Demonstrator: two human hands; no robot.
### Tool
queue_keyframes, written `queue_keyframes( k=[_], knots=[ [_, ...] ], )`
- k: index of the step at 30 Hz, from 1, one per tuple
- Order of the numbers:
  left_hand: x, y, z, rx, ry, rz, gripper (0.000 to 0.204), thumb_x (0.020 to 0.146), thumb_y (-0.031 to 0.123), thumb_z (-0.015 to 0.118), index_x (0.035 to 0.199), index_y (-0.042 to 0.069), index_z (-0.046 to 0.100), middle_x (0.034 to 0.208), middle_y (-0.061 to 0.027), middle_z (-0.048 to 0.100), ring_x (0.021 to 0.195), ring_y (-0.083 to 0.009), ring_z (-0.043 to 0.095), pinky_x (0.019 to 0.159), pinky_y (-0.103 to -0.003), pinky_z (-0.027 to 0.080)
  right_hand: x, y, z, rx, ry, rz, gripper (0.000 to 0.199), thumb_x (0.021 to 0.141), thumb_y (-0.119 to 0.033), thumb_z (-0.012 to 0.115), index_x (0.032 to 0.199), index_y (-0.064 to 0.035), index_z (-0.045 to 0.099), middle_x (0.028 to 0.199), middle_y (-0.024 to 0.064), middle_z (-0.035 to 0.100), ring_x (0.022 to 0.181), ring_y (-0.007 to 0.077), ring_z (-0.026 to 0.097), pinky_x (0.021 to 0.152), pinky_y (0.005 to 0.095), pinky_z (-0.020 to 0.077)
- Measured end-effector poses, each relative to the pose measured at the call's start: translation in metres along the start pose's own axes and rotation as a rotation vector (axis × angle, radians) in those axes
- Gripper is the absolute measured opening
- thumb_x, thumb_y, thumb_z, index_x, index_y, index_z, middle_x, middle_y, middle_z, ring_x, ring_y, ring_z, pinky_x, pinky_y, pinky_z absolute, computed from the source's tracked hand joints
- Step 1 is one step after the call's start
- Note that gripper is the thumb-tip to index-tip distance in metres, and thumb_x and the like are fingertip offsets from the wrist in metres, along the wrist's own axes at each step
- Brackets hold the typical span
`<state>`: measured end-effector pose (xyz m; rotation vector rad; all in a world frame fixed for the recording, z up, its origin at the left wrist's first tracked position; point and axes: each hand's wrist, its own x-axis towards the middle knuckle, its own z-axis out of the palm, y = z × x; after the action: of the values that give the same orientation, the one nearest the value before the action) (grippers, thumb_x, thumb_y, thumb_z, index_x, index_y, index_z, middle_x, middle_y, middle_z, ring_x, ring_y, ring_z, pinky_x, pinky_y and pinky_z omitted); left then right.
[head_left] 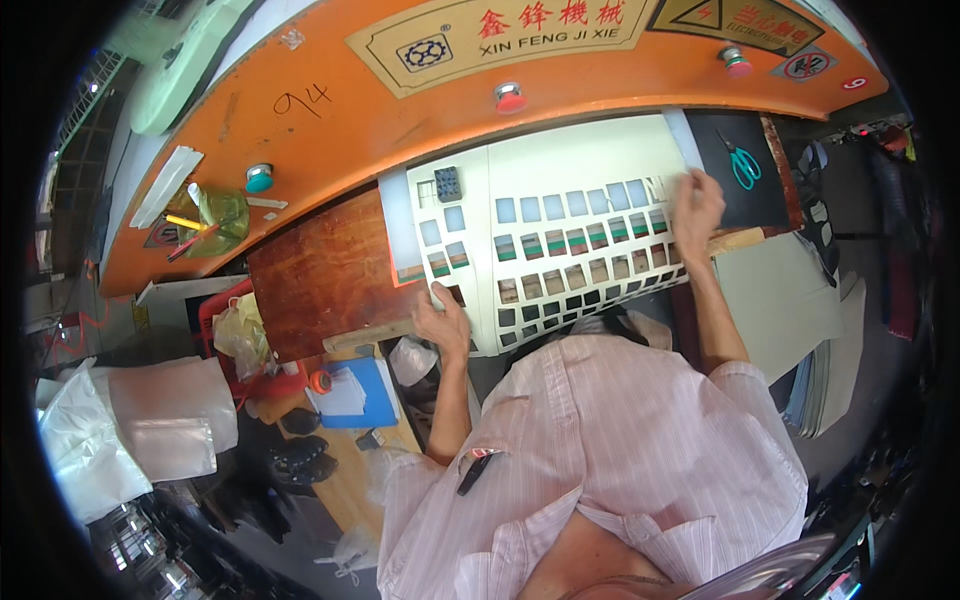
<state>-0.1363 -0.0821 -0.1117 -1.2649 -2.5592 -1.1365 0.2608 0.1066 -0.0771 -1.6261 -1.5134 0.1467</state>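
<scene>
The near edge of the pale punched sheet (560, 230) disappears behind the person's pink-shirted shoulders at six o'clock. The left hand (443, 322) covers the sheet's corner, its fingertips curled out of sight. At ten o'clock, the contents of the green cup (215, 222) are too small to identify.

A punched sheet (560, 240) full of square cut-outs lies across the centre of the frame on the surface (320, 275), beneath the machine hood (330, 110) arching along the top. The left hand (443, 322) rests at its lower left edge, the right hand (696, 205) at its upper right. Scissors (742, 165) lie further right; a tape roll (320, 382) sits lower left.
</scene>
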Motion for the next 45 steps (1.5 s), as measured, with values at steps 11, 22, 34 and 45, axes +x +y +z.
queue_keyframes(
  k=[11,22,34,45],
  knots=[
    [-0.054,-0.019,-0.013,0.032,-0.014,-0.091,0.015,0.097,0.016,0.069,0.092,0.003,0.071,0.077,-0.0171,0.069,0.069,-0.0394,0.060,0.064,-0.050,0.046,-0.063,-0.206,0.193,0.454,-0.925,-0.555,0.065,0.075,-0.026,0.090,0.126,0.0015,0.062,0.122,0.0189,0.067,0.114,0.0348,0.059,0.102,0.0447,0.0489],
    [-0.071,-0.027,-0.012,0.088,-0.092,-0.220,0.016,0.099,0.015,0.069,0.093,0.000,0.071,0.080,-0.0161,0.069,0.070,-0.0360,0.058,0.065,-0.047,0.045,0.009,-0.137,0.178,0.616,-0.990,-0.219,0.058,0.084,-0.022,0.086,0.130,0.0037,0.062,0.125,0.0192,0.066,0.113,0.0314,0.062,0.096,0.0395,0.0532],
    [-0.058,-0.016,-0.013,0.038,-0.050,-0.176,0.014,0.098,0.014,0.069,0.091,0.001,0.070,0.078,-0.0165,0.067,0.071,-0.0373,0.057,0.066,-0.048,0.045,-0.023,-0.138,0.163,0.372,-1.047,-0.515,0.062,0.083,-0.022,0.085,0.134,0.0014,0.058,0.131,0.0166,0.061,0.122,0.0351,0.056,0.102,0.0435,0.0528],
    [-0.029,-0.019,0.001,-0.010,0.068,-0.004,0.016,0.096,0.017,0.070,0.091,0.002,0.073,0.075,-0.0180,0.068,0.067,-0.0411,0.060,0.063,-0.052,0.046,0.037,-0.098,0.056,0.529,-0.369,-0.068,0.025,0.095,-0.015,0.075,0.114,-0.0004,0.069,0.106,0.0097,0.069,0.095,0.0193,0.065,0.082,0.0337,0.0539]
  ],
)
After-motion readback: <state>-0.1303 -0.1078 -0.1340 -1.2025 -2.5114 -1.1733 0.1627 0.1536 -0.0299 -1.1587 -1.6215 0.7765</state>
